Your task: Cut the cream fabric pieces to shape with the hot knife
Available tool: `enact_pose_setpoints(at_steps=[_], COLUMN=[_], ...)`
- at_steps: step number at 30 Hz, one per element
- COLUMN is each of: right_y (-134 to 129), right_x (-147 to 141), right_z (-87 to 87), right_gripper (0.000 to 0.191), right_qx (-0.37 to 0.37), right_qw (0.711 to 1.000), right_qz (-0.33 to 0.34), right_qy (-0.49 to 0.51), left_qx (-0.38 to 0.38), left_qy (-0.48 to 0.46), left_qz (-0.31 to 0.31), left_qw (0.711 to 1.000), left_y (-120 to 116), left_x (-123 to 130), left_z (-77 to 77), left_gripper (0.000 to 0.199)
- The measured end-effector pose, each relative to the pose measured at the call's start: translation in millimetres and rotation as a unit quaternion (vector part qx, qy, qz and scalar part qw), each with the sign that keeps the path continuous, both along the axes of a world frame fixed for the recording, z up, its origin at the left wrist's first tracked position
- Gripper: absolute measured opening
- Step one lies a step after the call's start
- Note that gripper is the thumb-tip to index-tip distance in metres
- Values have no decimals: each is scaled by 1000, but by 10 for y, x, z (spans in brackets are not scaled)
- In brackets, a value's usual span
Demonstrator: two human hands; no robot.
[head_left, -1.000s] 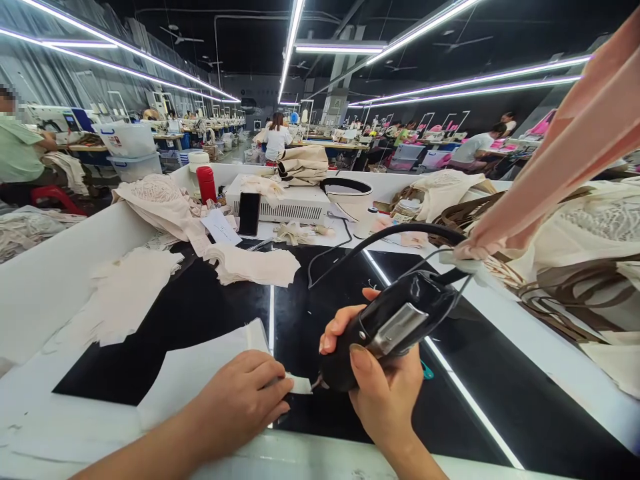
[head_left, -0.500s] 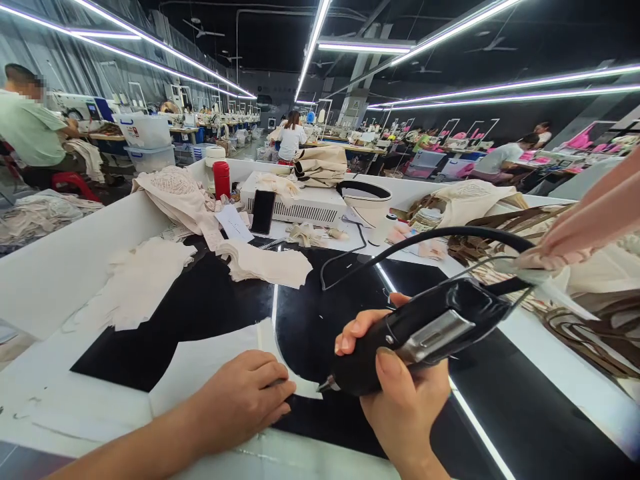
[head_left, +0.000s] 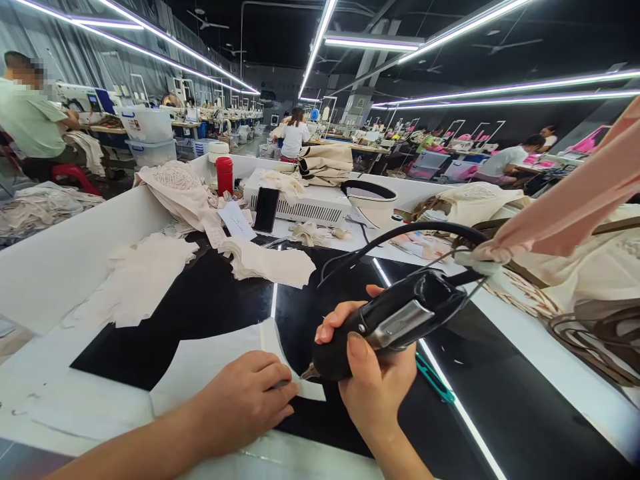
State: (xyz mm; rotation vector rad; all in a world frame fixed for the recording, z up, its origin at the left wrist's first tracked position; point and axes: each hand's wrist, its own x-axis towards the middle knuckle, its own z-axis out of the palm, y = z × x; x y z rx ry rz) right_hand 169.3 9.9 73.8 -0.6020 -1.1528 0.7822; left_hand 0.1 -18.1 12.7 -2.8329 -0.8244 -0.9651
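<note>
My right hand (head_left: pixel 373 380) is wrapped round a black corded power tool (head_left: pixel 383 327) with a silver lever along its side. The tool's pointed metal tip meets the inner curve of a pale strip, close to my left fingertips. My left hand (head_left: pixel 255 393) presses on a white fabric panel (head_left: pixel 200 363), its fingers bent and close together at the panel's curved edge. The pale curved strip (head_left: pixel 313 390) runs along that edge and shows past my fingers. Behind my right wrist lie teal thread snips (head_left: pixel 435 379), partly hidden.
A black mat (head_left: pixel 170 333) covers much of the white table. Cream fabric stacks (head_left: pixel 267 261), a phone (head_left: pixel 266 209) and a red bottle (head_left: pixel 225 175) stand farther back. The tool's cable (head_left: pixel 425 228) arches to a pink cloth tie (head_left: pixel 555 213). Brown straps (head_left: pixel 595 340) lie right.
My right hand has moved the power tool leftward along the strip, bringing its tip near my left fingers. The teal snips have come into view. My left hand stays nearly in place.
</note>
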Motion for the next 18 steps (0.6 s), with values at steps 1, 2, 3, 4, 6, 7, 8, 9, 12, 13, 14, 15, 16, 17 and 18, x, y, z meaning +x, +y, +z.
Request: enact_pose_setpoints(at_steps=[1, 2, 3, 4, 6, 7, 8, 9, 12, 13, 14, 15, 16, 17, 18], right_y=[-5, -11, -16, -20, -28, -32, -36, -40, -54, -57, -58, -59, -60, -62, -67], right_x=[1, 6, 15, 28, 67, 89, 111, 130, 158, 158, 154, 148, 141, 135, 129], right_z=[9, 20, 32, 44, 62, 65, 65, 60, 42, 40, 42, 48, 57, 68, 78], right_gripper=[39, 38, 39, 39, 40, 40, 40, 40, 41, 41, 40, 39, 39, 38, 38], right_qx=[-2, -6, -8, -10, -9, -7, -7, -8, -9, -9, -9, -10, -12, -13, -13], right_qw=[1000, 1000, 1000, 1000, 1000, 1000, 1000, 1000, 1000, 1000, 1000, 1000, 1000, 1000, 1000], right_qz=[1, 1, 0, -4, -16, -21, -23, -23, -20, -21, -22, -24, -25, -26, -27], right_qy=[-5, -7, -8, -6, 0, 3, 3, 3, 2, 2, 1, 0, -2, -2, 0], left_qx=[-3, -7, -10, -12, -12, -10, -9, -9, -13, -13, -12, -10, -9, -9, -9], left_qy=[1, 1, 1, 2, 4, 6, 9, 11, 14, 13, 13, 13, 13, 14, 14], left_qz=[-1, -1, -1, -1, -1, -1, 0, 1, 6, 5, 5, 4, 4, 4, 4], left_qw=[1000, 1000, 1000, 1000, 1000, 1000, 1000, 1000, 1000, 1000, 1000, 1000, 1000, 1000, 1000], left_y=[-2, -4, -6, -8, -12, -14, -15, -17, -23, -25, -26, -27, -27, -26, -25], left_x=[-1, -3, -5, -6, -8, -9, -10, -11, -16, -18, -19, -20, -20, -21, -22], left_z=[2, 3, 5, 6, 10, 11, 13, 14, 19, 21, 23, 26, 29, 32, 34], left_gripper=[20, 20, 20, 19, 17, 17, 16, 16, 18, 19, 19, 19, 19, 19, 19])
